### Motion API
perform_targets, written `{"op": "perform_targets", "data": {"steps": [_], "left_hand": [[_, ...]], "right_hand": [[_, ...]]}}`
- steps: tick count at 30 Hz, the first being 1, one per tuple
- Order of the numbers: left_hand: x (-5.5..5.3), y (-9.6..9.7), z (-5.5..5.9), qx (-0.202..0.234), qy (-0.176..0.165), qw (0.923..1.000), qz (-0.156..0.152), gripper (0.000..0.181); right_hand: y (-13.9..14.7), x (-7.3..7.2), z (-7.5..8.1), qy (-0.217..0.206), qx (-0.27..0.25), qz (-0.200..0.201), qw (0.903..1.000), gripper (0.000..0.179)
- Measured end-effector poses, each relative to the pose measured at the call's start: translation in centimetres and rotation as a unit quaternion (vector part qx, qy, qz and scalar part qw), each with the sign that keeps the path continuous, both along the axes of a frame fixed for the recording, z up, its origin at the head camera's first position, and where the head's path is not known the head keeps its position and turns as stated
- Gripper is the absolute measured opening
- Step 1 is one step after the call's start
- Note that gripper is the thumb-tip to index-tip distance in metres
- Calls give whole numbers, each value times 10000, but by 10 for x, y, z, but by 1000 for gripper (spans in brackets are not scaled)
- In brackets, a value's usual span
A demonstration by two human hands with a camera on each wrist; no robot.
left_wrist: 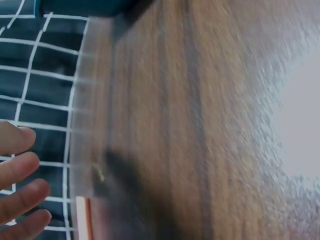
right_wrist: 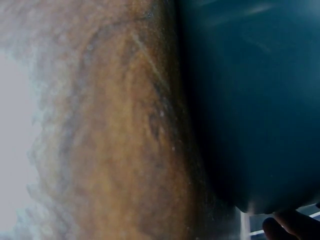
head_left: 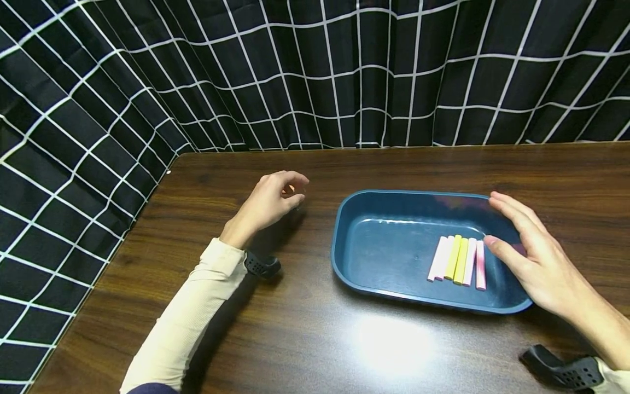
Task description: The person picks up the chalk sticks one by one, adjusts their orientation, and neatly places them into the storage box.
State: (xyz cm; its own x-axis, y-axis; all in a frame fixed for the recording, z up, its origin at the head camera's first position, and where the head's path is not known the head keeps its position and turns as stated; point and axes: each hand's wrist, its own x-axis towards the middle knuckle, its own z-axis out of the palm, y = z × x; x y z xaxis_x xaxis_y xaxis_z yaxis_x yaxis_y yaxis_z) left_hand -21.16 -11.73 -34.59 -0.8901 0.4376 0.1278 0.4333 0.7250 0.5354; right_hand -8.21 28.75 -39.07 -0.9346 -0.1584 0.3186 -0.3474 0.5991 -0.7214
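Note:
A blue tray rests on the wooden table with several chalk sticks side by side in its right half, pale pink and yellow. The right hand is spread over the tray's right end, thumb inside near the rightmost pink stick, fingers by the far rim. To the left of the tray, the left hand hovers over the table with fingers loosely bent and thumb apart. An orange chalk-like stick shows in the left wrist view, apart from the left fingertips; the hand mostly hides it in the head view.
A black curtain with a white grid hangs along the table's back edge and left side. The brown wooden table carries a bright light reflection in front of the tray. A dark strap circles the left wrist.

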Motion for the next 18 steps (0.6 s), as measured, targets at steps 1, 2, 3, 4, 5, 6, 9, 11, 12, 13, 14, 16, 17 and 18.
{"op": "perform_targets", "data": {"steps": [1,2,3,4,5,6,9,11,12,13,14,16,17,18], "left_hand": [[-1,-1,-1,-2,-32,10000,14,27],[-1,-2,-3,-1,-61,10000,29,27],[-2,-3,-4,3,-73,10000,37,26],[-1,-5,-5,5,-87,9999,57,26],[-1,-8,-7,5,-97,9999,72,26],[-1,-10,-8,-14,-97,9999,92,26],[0,-16,-10,-140,-60,9998,147,26],[-1,-20,-12,-265,-22,9995,171,26],[-2,-21,-13,-342,13,9992,187,27],[-4,-21,-14,-408,47,9990,185,27],[-5,-22,-16,-475,77,9987,192,27],[-9,-22,-17,-592,110,9979,245,27],[-11,-21,-18,-660,133,9974,269,27],[-12,-21,-19,-731,150,9968,302,28]], "right_hand": [[1,1,0,-26,2,1,10000,62],[1,1,1,-11,6,8,10000,62],[1,1,1,5,0,22,10000,62],[1,1,1,34,-15,48,10000,62],[0,1,0,71,-35,76,9999,62],[-1,0,-1,85,-43,101,9999,62],[-2,0,-1,20,-70,129,9999,63],[-1,0,-1,-4,-59,121,9999,63],[-1,0,-1,-9,-56,114,9999,63],[-1,0,-1,-11,-50,105,9999,63],[0,1,0,-8,-48,100,9999,63],[1,1,1,18,-43,73,10000,63],[2,2,1,24,-42,60,10000,63],[2,2,1,8,-47,49,10000,63]]}}
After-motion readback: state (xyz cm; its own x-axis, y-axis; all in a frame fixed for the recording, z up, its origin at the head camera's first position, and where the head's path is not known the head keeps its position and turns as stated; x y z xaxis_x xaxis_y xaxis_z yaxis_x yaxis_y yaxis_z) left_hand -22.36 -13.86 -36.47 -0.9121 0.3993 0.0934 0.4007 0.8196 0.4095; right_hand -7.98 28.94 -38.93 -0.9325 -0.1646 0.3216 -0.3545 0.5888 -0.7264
